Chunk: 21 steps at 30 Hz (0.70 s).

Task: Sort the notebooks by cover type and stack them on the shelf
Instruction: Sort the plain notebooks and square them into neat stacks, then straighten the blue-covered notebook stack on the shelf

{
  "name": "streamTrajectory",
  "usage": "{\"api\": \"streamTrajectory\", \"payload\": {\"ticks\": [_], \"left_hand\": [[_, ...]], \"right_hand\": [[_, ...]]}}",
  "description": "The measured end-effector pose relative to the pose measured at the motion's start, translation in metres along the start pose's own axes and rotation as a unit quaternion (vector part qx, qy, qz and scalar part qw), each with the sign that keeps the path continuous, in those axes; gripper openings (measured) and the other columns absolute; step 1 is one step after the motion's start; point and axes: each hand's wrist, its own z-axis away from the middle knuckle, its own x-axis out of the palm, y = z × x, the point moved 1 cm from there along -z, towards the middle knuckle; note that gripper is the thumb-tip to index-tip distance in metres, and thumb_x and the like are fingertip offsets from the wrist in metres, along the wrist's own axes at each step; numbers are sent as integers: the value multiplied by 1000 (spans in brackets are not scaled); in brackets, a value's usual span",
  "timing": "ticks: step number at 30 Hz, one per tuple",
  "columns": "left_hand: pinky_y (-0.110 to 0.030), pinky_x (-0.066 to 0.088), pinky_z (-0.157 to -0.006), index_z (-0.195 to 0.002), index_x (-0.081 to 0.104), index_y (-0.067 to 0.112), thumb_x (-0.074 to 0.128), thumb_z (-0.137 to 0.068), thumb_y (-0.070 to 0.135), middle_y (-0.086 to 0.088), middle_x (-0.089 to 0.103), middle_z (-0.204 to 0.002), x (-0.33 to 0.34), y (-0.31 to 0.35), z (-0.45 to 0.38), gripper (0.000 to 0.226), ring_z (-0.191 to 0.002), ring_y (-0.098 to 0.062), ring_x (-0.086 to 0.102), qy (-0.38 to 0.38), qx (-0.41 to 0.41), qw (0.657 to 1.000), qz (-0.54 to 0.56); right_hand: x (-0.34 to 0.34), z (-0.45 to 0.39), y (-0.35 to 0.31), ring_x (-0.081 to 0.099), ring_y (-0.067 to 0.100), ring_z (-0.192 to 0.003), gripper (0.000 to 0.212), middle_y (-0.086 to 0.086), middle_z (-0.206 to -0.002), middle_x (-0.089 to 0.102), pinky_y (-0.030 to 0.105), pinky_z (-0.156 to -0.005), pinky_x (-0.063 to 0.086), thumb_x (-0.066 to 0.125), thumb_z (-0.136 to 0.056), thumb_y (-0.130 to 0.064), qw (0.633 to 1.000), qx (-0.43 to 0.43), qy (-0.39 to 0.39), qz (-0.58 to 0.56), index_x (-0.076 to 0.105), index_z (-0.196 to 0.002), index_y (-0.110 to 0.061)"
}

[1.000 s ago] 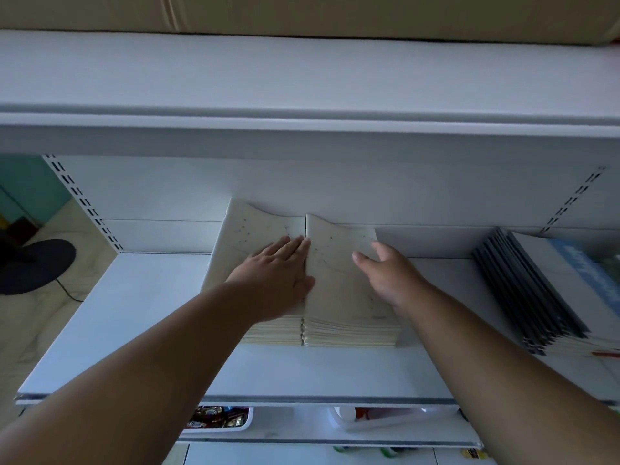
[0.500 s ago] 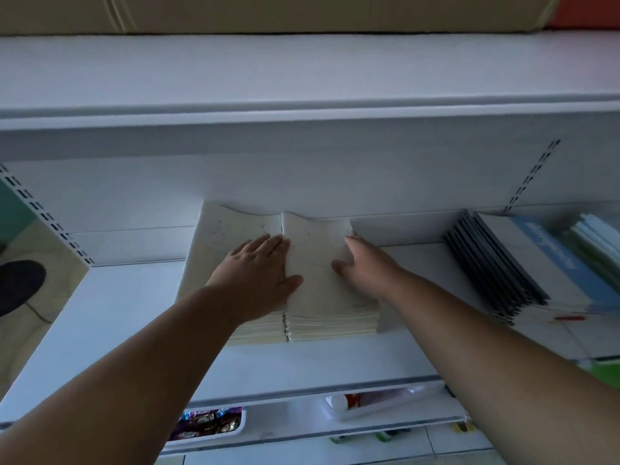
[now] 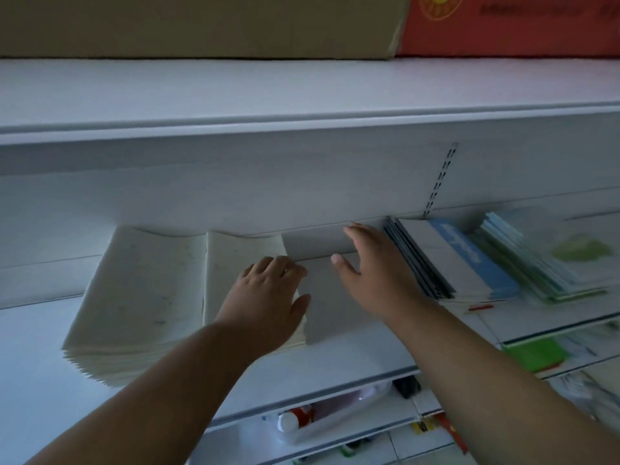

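- Head view: two stacks of cream-covered notebooks lie flat side by side on the white shelf (image 3: 335, 364), far edges against the back panel; the left cream stack (image 3: 137, 290) is fanned at its near edge, and the right cream stack (image 3: 235, 270) touches it along one long side.
- Left hand (image 3: 268, 297) lies palm down on the right cream stack near its right edge, fingers loosely bent and spread over the cover, thumb out past the edge; it presses or rests on the cover and curls round nothing.
- Right hand (image 3: 372, 276) is spread wide, fingers extended toward the back panel and thumb stretched out to the left, above the bare strip of shelf between the right cream stack and the dark-edged stack; it holds nothing, and whether the fingertips touch the shelf or the panel cannot be told.
- Just beside the right hand's outer edge sits a slanting stack of dark-edged notebooks (image 3: 432, 260) with a grey cover and a blue band on top.
- Farther right lies a blurred stack of pale green notebooks (image 3: 550, 260).
- Above, an upper shelf carries a brown cardboard box (image 3: 201, 25) and a red box (image 3: 510, 25).
- Below the shelf, a clear tray holds a white tube with a red band (image 3: 295, 419); a green item (image 3: 533, 354) lies on a lower shelf to the right.
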Motion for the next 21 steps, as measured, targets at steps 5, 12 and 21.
{"api": "streamTrajectory", "payload": {"ticks": [5,12,21], "left_hand": [[-38,40,-106,-132,58,24,45,-95,48,4,57,-131,38,81,-42,46,-126,-23,50,-30,-3,998,51],[-31,45,-84,-144,45,21,51,-96,55,-5,51,-143,94,171,-109,58,-113,-21,57,-111,-294,872,377],[-43,61,-76,-106,68,6,85,-67,57,-15,74,-97,122,203,-158,67,-81,-31,72,-80,-505,583,632]], "right_hand": [[-49,8,77,45,25,-131,49,6,-142,52,34,-106,36,57,-97,-35,1000,14,15,7,51,-140,-11],[-85,-3,195,54,28,-121,48,12,-136,56,36,-101,44,64,-93,-33,995,81,-60,12,57,-132,-6],[-65,-34,269,66,17,-94,89,-5,-107,68,39,-82,57,71,-47,-82,968,164,-175,-74,59,-116,-27]]}}
